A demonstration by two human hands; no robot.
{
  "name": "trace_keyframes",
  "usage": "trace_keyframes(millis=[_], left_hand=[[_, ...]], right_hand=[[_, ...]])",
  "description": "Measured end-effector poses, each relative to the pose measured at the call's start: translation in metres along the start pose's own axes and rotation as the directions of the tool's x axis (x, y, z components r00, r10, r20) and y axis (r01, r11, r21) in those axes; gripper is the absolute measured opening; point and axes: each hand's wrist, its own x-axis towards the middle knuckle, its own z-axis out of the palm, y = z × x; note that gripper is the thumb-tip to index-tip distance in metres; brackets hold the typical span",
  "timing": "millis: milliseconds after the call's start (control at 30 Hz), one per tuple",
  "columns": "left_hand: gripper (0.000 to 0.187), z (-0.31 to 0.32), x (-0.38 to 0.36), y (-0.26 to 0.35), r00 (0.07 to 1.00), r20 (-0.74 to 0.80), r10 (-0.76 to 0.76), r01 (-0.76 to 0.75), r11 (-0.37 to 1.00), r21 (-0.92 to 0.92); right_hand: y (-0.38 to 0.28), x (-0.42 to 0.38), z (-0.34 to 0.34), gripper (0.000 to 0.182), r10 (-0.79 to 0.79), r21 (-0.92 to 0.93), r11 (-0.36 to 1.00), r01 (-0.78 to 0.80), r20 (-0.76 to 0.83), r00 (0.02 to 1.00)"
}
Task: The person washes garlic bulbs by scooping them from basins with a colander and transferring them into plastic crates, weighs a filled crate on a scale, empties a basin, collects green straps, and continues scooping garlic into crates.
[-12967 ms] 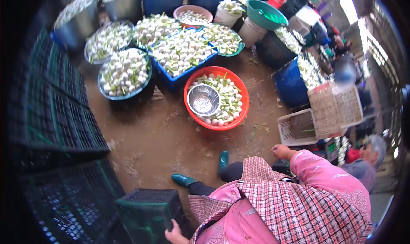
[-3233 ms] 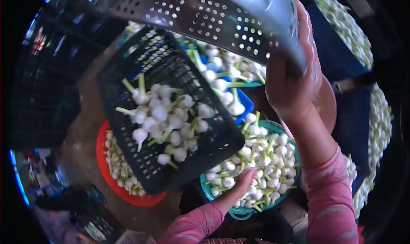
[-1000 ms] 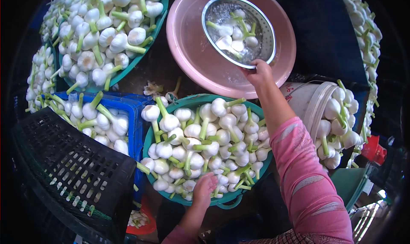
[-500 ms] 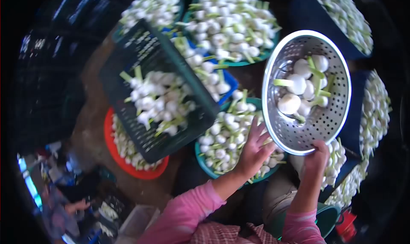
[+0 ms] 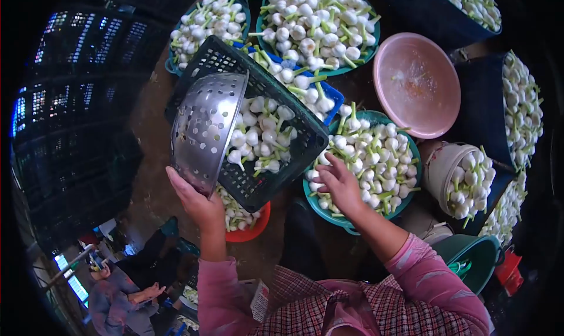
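My left hand [image 5: 200, 205] holds a perforated metal colander [image 5: 205, 127] from below at its lower edge. The colander is tipped on its side over a dark green crate [image 5: 305, 124], its opening facing right. White bulbs with green stems [image 5: 264, 133] lie in the crate. My right hand [image 5: 341, 182] is open and holds nothing, its fingers spread over the left part of a teal basin [image 5: 414, 160] heaped with bulbs.
An empty pink basin [image 5: 417, 83] is at upper right, with a white bucket of bulbs [image 5: 437, 174] below it. Other bulb-filled basins and dark tubs stand around. A red basin [image 5: 252, 233] sits under the crate. Another person [image 5: 123, 301] is at lower left.
The colander has swung from the right side to over the crate and tipped; my left hand now holds it instead of my right. The pink basin has come into view.
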Motion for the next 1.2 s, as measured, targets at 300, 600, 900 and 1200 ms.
trace_keyframes(millis=[300, 600, 900, 1200], left_hand=[[0.041, 0.012, -0.003, 0.077, 0.754, -0.551, 0.357, -0.273, 0.934, 0.231], [0.054, 0.187, -0.115, 0.213, 0.154, 0.964, 0.215, 0.982, 0.075, -0.174], [0.048, 0.265, -0.314, 0.122, -0.149, 0.988, 0.033, 0.836, 0.538, 0.108], [0.036, 0.332, -0.358, 0.095, -0.231, 0.971, -0.055, 0.922, 0.306, 0.237]], right_hand=[[-0.045, -0.029, -0.15, 0.043, -0.279, -0.053, 0.96, 0.274, -0.229, 0.933], [-0.042, -0.031, -0.247, 0.038, 0.054, 0.439, 0.888, 0.137, -0.396, 0.917], [-0.07, 0.175, -0.455, 0.068, -0.546, -0.551, 0.822, -0.147, -0.835, 0.071], [-0.004, 0.321, -0.529, 0.05, -0.196, -0.152, 0.961, 0.232, -0.964, 0.179]])
